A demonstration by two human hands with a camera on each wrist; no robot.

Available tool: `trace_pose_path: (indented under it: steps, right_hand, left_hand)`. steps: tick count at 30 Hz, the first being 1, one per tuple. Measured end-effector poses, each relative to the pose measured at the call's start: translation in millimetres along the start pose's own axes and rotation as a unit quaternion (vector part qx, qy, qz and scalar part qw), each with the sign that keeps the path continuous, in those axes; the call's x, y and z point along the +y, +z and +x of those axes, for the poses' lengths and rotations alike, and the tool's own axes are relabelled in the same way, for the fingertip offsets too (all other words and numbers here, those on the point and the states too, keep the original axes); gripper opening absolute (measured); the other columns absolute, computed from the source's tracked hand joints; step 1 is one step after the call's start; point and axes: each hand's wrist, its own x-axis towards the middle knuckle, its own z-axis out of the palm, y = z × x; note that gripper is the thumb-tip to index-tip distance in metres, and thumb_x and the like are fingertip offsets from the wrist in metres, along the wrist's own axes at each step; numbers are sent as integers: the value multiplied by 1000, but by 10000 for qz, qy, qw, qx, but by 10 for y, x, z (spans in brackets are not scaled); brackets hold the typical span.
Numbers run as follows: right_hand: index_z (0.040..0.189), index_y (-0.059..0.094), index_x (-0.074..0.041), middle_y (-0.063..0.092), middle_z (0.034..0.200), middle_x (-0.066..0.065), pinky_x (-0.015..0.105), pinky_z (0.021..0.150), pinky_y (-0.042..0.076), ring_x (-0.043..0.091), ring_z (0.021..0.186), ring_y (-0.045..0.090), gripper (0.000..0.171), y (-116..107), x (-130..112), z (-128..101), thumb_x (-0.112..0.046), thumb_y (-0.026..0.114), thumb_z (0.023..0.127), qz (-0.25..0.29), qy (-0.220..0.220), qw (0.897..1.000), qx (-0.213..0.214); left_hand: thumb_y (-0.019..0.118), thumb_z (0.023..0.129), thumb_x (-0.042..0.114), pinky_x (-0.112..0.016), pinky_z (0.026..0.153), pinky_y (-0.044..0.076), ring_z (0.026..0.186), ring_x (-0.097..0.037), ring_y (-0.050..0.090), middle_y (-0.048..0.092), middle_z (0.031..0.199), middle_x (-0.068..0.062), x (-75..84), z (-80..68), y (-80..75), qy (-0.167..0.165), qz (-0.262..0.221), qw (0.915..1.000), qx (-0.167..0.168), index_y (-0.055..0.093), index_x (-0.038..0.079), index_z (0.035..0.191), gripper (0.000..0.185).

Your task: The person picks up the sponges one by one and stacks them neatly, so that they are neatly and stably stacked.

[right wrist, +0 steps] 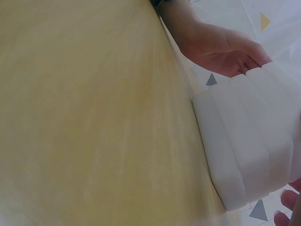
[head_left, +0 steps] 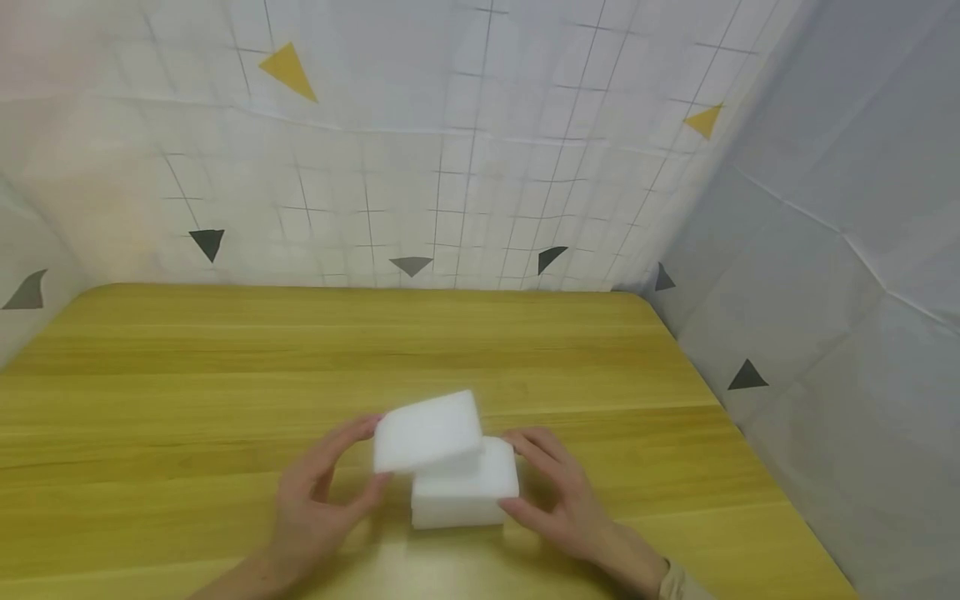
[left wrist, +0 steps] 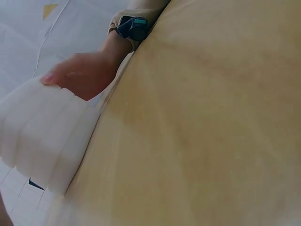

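A stack of white foam sponges (head_left: 465, 493) stands on the wooden table (head_left: 225, 375), near its front edge. The top sponge (head_left: 427, 432) is lifted and sits askew, shifted left over the stack. My left hand (head_left: 372, 457) pinches its left end between thumb and fingers. My right hand (head_left: 514, 472) lies against the stack's right side, fingers nearly straight. In the left wrist view the sponge stack (left wrist: 42, 132) fills the left, with the right hand (left wrist: 82, 75) behind it. In the right wrist view the sponge stack (right wrist: 249, 141) has the left hand (right wrist: 221, 44) beyond it.
Tiled white sheets with grey and yellow triangles (head_left: 288, 71) wall the table at the back, and a grey sheet (head_left: 825, 292) closes the right side. Bare wood stretches to the left (head_left: 150, 433) and behind the stack.
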Motion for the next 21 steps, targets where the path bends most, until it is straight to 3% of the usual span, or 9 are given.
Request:
trace_pose_path:
  steps: [7, 21]
  right_hand:
    - [132, 60, -1, 60, 124, 16, 22, 106, 44, 23, 114, 57, 52, 3, 12, 3, -29, 74, 90, 44, -39, 10000, 39]
    - [133, 59, 2, 60, 126, 17, 24, 107, 44, 22, 116, 56, 54, 6, 12, 23, -28, 74, 91, 132, -228, 9996, 103]
  left_hand:
    - [76, 80, -10, -33, 109, 47, 125, -31, 59, 62, 128, -30, 1, -12, 112, -21, -83, 9998, -173, 55, -24, 120, 47]
    - [74, 83, -7, -33, 109, 47, 126, -27, 59, 62, 128, -29, 61, 33, 286, 53, -108, 9998, -148, 55, -23, 120, 46]
